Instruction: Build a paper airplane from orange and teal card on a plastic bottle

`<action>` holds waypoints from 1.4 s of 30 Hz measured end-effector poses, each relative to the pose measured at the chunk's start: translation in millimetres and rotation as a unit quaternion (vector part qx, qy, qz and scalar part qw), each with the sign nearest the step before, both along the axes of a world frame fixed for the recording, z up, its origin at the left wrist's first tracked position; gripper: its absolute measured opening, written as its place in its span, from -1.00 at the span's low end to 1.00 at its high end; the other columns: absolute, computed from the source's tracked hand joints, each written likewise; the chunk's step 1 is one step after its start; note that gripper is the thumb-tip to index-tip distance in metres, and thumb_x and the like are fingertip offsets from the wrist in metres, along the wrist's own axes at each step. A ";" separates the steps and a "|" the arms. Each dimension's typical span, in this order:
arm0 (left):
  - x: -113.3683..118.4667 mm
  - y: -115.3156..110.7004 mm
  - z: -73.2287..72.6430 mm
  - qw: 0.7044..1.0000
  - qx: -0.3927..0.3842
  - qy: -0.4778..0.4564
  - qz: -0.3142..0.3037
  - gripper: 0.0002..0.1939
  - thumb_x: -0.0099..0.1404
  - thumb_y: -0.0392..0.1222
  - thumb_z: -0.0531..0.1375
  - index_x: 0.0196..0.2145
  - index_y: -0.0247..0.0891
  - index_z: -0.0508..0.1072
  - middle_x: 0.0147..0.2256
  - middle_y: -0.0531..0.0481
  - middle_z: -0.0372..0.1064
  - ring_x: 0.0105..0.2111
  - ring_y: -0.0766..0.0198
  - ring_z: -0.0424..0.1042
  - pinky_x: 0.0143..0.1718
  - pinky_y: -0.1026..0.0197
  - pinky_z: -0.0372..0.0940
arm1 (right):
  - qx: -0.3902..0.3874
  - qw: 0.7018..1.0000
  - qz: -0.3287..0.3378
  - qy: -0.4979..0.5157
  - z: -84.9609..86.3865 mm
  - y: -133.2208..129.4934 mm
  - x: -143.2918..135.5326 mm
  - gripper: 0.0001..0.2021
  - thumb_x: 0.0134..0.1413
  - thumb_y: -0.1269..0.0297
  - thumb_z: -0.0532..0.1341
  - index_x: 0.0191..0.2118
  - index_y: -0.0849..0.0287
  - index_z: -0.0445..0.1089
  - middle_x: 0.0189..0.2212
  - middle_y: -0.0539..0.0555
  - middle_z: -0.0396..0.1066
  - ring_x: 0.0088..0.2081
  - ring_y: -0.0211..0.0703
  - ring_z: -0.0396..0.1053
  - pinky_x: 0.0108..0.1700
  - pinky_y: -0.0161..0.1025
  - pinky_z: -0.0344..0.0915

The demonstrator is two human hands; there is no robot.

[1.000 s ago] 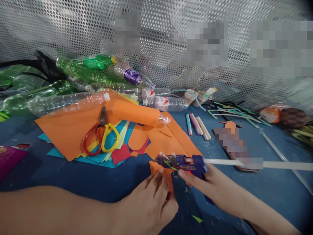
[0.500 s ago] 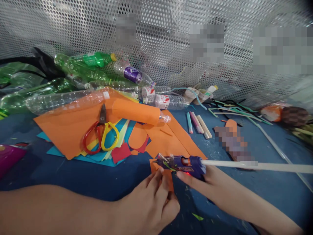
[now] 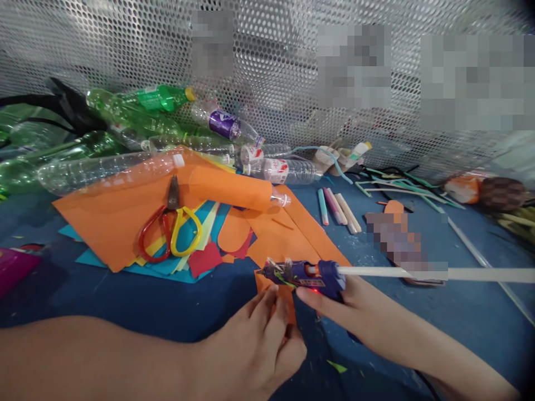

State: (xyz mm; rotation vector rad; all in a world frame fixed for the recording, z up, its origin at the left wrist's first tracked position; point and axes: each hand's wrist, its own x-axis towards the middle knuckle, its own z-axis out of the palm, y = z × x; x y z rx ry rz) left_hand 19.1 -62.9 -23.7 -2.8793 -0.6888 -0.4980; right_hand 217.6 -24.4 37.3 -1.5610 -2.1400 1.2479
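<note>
The right hand [image 3: 355, 306] grips a blue glue gun [image 3: 298, 271], thumb along its near side by a small red light; the other fingers and the trigger are hidden by the gun and hand, so how far it is squeezed cannot be told; the left hand [image 3: 259, 337] lies with bent fingers on a small piece of orange paper [image 3: 286, 297], covering part of it, and whether it pinches the paper or only presses it down cannot be told; the gun's nozzle points left over the far end of that piece, and contact is too fine to make out. A white glue stick [image 3: 376, 271] runs from the back of the gun past the right edge of view; it crosses a flat thing [image 3: 395, 242] blurred by pixel squares; a purple thing [image 3: 16, 270] is cut off at the left edge, both forearms are cut off too, and grey pixel blocks hide patches of the mesh [image 3: 271, 33] behind. A strip of blue table [image 3: 167, 306] separates the left forearm from the paper pile [image 3: 112, 223], where scissors [image 3: 173, 205] lie with handles toward the person; bottles [image 3: 278, 171] crowd the far side against the mesh; on the right, room around the gun is bounded by the coloured sticks [image 3: 334, 207] beyond it and the blurred thing; near the bottom, a green scrap [image 3: 336, 366] lies between the arms.
</note>
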 end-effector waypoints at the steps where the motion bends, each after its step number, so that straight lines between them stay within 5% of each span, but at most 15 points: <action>1: -0.3 -0.2 0.5 1.000 -0.001 0.004 0.000 -0.73 0.23 -0.37 -0.01 -0.09 -0.41 0.27 -0.05 -0.44 0.31 -0.03 -0.12 0.34 -0.13 -0.06 0.34 | 0.003 1.000 -0.001 0.000 0.4 0.3 0.9 -0.69 0.12 0.10 0.11 -0.03 -0.03 0.38 -0.11 0.01 0.45 -0.05 0.03 0.36 0.01 -0.02 0.31; 15: 0.4 -0.8 0.7 1.000 -0.013 0.015 0.005 -0.73 0.24 -0.34 -0.01 -0.09 -0.38 0.25 -0.09 -0.41 0.34 -0.04 -0.08 0.33 -0.07 -0.09 0.27 | 0.055 0.994 0.013 -0.098 12.0 -3.6 21.8 -0.58 0.09 0.11 0.15 0.09 -0.05 0.28 -0.02 0.00 0.39 0.05 0.06 0.29 0.08 -0.04 0.25; 29: 0.3 -2.8 0.6 1.000 0.010 -0.007 0.012 -0.72 0.23 -0.38 -0.01 -0.09 -0.40 0.27 -0.08 -0.41 0.35 -0.07 -0.11 0.37 -0.18 -0.03 0.37 | 0.027 0.999 0.019 -0.043 4.7 0.9 12.9 -0.59 0.12 0.09 0.11 0.10 -0.05 0.27 0.00 -0.01 0.38 0.03 0.05 0.31 0.09 0.00 0.23; 35: 1.6 -0.2 1.7 1.000 -0.004 0.019 -0.007 -0.76 0.25 -0.35 -0.04 -0.13 -0.41 0.26 -0.10 -0.45 0.35 -0.08 -0.14 0.38 -0.17 -0.04 0.36 | 0.038 0.994 0.025 -0.096 12.6 3.0 23.2 -0.58 0.11 0.07 0.10 0.10 -0.05 0.28 0.01 -0.01 0.36 0.09 0.07 0.25 0.16 0.03 0.12; 42: 0.7 2.4 0.4 0.999 -0.020 0.030 0.000 -0.74 0.27 -0.30 -0.05 -0.09 -0.38 0.25 -0.09 -0.38 0.35 -0.06 -0.07 0.36 -0.14 0.02 0.32 | 0.087 0.981 0.037 -0.168 12.3 -0.9 39.1 -0.59 0.13 -0.01 0.04 0.02 0.00 0.36 -0.11 0.05 0.46 -0.02 0.08 0.35 0.04 0.01 0.28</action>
